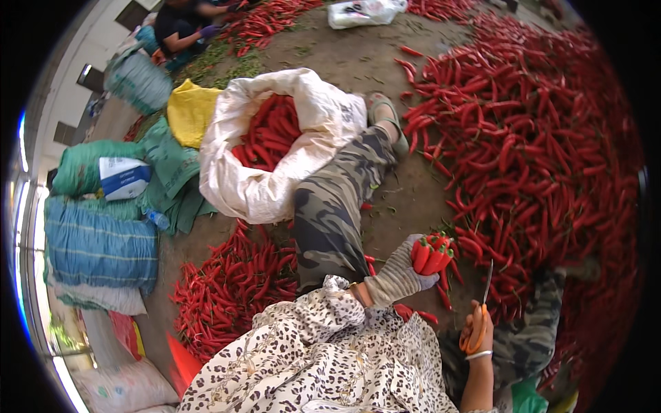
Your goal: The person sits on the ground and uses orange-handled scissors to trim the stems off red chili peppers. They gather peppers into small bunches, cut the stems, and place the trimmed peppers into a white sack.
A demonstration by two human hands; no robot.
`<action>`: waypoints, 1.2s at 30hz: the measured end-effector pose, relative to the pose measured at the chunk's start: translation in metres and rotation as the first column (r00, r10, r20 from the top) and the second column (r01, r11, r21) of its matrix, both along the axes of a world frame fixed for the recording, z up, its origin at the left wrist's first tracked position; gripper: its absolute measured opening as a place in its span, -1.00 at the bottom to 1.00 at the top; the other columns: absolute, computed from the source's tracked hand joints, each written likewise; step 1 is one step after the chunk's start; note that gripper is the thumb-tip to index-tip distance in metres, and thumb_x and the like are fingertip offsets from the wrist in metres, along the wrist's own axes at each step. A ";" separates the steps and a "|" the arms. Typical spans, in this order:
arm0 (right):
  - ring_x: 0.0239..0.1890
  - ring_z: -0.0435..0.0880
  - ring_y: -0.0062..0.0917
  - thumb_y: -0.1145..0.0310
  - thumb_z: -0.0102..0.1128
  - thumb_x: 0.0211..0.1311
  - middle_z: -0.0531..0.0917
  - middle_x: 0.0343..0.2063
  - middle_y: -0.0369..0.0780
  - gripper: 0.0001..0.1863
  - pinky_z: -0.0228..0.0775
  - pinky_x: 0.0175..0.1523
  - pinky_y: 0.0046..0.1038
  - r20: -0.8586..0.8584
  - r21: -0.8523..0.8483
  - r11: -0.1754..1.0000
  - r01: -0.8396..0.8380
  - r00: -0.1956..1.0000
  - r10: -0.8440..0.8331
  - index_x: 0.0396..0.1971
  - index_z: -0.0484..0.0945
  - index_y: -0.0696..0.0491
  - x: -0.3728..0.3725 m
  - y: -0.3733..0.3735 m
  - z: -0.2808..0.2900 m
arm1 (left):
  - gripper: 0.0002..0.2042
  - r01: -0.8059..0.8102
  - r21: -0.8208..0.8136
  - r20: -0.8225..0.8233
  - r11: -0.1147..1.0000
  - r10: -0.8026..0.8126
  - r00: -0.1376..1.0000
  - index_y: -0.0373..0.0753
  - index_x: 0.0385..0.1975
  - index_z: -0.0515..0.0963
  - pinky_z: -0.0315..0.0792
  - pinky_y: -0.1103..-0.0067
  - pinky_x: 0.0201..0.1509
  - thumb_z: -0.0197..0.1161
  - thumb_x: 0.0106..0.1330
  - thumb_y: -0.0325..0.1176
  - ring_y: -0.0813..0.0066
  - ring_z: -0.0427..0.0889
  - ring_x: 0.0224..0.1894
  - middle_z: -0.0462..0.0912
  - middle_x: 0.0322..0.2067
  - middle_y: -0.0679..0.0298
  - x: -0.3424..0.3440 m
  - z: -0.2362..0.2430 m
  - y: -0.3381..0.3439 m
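Note:
My left hand (405, 274), in a grey striped glove, is closed around a bunch of red chili peppers (433, 253), their stem ends pointing up and away. Bare, with a pale bangle at the wrist, my right hand (476, 333) grips orange-handled scissors (485, 310). The scissor blades point away from me and look closed, a little to the right of the bunch. Just beyond both hands spreads a large heap of red chilies (523, 158). A few loose chilies (416, 314) lie on the ground beside my left wrist.
A white woven sack (227, 182) with chilies inside stands beyond my camouflage-clad left leg. A smaller chili pile (227, 292) lies at left. Stuffed blue sacks (103, 241) and green sacks (96, 165) line the left side. Another person (182, 31) works at the far left.

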State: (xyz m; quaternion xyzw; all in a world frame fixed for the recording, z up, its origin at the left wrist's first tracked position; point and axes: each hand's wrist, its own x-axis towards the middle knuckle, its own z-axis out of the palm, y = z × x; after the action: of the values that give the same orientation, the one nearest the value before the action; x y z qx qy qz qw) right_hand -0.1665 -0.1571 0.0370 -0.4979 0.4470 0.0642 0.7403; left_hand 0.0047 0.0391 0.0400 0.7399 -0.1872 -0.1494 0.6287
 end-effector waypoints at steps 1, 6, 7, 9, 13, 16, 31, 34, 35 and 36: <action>-0.77 0.22 -0.75 0.12 0.05 0.20 0.30 -0.70 -0.41 -0.62 0.06 -0.69 -0.67 -0.002 -0.013 1.000 -0.005 1.000 0.005 -0.08 0.35 0.03 -0.002 0.000 0.001 | -0.35 -0.041 -0.062 0.035 0.997 0.043 0.998 -0.29 -0.02 0.24 0.33 0.46 0.02 0.36 -0.15 -0.28 0.32 0.41 -0.02 0.42 -0.12 0.13 0.005 0.011 0.005; -0.76 0.21 -0.75 0.07 0.07 0.18 0.29 -0.70 -0.40 -0.57 0.07 -0.68 -0.67 -0.002 0.039 0.999 0.015 1.000 -0.015 -0.09 0.34 0.05 0.001 0.002 0.010 | -0.67 -0.424 -0.354 -0.130 0.833 0.405 0.905 -0.23 -0.21 0.42 0.40 0.55 -0.26 0.29 0.00 -0.34 0.52 0.47 -0.30 0.50 -0.30 0.27 0.064 0.118 0.069; -0.76 0.22 -0.75 0.06 0.07 0.17 0.29 -0.70 -0.40 -0.56 0.08 -0.68 -0.68 -0.002 0.048 0.999 0.025 1.000 -0.025 -0.09 0.34 0.05 0.001 0.001 0.012 | -0.74 -0.507 -0.586 -0.288 0.632 0.422 0.860 -0.21 -0.27 0.46 0.41 0.59 -0.35 0.28 0.03 -0.36 0.58 0.50 -0.41 0.53 -0.39 0.33 0.080 0.139 0.072; -0.76 0.21 -0.75 0.05 0.08 0.17 0.29 -0.70 -0.40 -0.56 0.08 -0.68 -0.67 0.012 0.045 0.999 0.007 1.000 -0.007 -0.09 0.34 0.05 0.001 0.003 0.013 | -0.75 -0.530 -0.495 -0.146 0.689 0.535 0.832 -0.23 -0.30 0.46 0.40 0.61 -0.35 0.29 0.04 -0.35 0.56 0.49 -0.43 0.54 -0.39 0.31 0.127 0.136 0.118; -0.77 0.22 -0.74 0.06 0.07 0.17 0.30 -0.71 -0.41 -0.60 0.07 -0.69 -0.67 -0.004 0.054 0.997 -0.053 0.999 0.053 -0.11 0.35 0.01 0.007 0.014 0.014 | -0.68 -0.847 -0.187 -0.290 0.498 0.796 0.532 -0.26 -0.29 0.51 0.39 0.54 -0.24 0.33 0.00 -0.22 0.44 0.50 -0.34 0.57 -0.34 0.20 0.204 0.100 0.213; -0.69 0.28 -0.71 0.12 0.11 0.15 0.35 -0.65 -0.37 -0.59 0.13 -0.59 -0.66 0.031 0.028 0.999 -0.024 0.999 0.023 -0.09 0.35 0.05 0.011 0.008 0.016 | -0.51 -0.869 0.402 0.340 0.290 0.833 0.436 -0.37 -0.10 0.44 0.31 0.52 -0.03 0.23 0.07 -0.11 0.33 0.47 -0.16 0.53 -0.17 0.11 0.227 0.082 0.240; -0.16 0.46 -0.48 0.23 0.28 -0.01 0.49 -0.18 -0.10 -0.34 0.28 -0.03 -0.52 -0.071 -0.657 0.753 0.023 0.993 -0.093 0.05 0.24 0.23 0.015 -0.043 -0.015 | -0.80 -0.067 -0.213 -0.523 0.975 -0.056 0.851 -0.26 -0.26 0.48 0.37 0.68 -0.17 0.17 0.09 -0.56 0.65 0.46 -0.29 0.52 -0.36 0.39 -0.019 -0.072 -0.023; -0.26 0.50 -0.47 0.26 0.27 -0.01 0.52 -0.27 -0.15 -0.35 0.33 -0.10 -0.52 -0.102 -0.616 0.787 -0.037 0.994 -0.033 0.05 0.23 0.23 0.014 -0.038 -0.025 | -0.73 0.396 0.073 -0.635 0.915 -0.264 0.726 -0.28 -0.20 0.46 0.38 0.65 -0.13 0.23 0.06 -0.49 0.58 0.47 -0.25 0.53 -0.29 0.32 -0.041 -0.063 -0.019; -0.33 0.52 -0.50 0.28 0.27 -0.01 0.54 -0.33 -0.19 -0.36 0.36 -0.17 -0.52 -0.112 -0.599 0.797 -0.083 0.994 0.020 0.05 0.24 0.22 0.017 -0.037 -0.028 | -0.70 0.575 0.200 -0.626 0.793 -0.348 0.698 -0.28 -0.17 0.45 0.38 0.64 -0.11 0.23 0.06 -0.46 0.55 0.48 -0.22 0.54 -0.27 0.29 -0.041 -0.065 -0.015; -0.48 0.51 -0.58 0.31 0.27 -0.02 0.54 -0.44 -0.24 -0.38 0.38 -0.33 -0.55 -0.136 -0.372 0.928 -0.023 0.990 -0.030 0.04 0.25 0.21 0.040 -0.030 -0.005 | -0.68 0.628 0.204 -0.645 0.751 -0.380 0.663 -0.29 -0.14 0.44 0.38 0.60 -0.06 0.23 0.08 -0.43 0.50 0.50 -0.18 0.55 -0.25 0.23 -0.040 -0.062 -0.011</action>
State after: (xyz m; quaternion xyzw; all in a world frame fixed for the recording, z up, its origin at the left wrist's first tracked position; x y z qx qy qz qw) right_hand -0.1262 -0.1868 0.0323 -0.6231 0.5023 0.0113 0.5995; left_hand -0.0351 0.0283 -0.0218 0.6910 -0.1588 -0.5695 0.4159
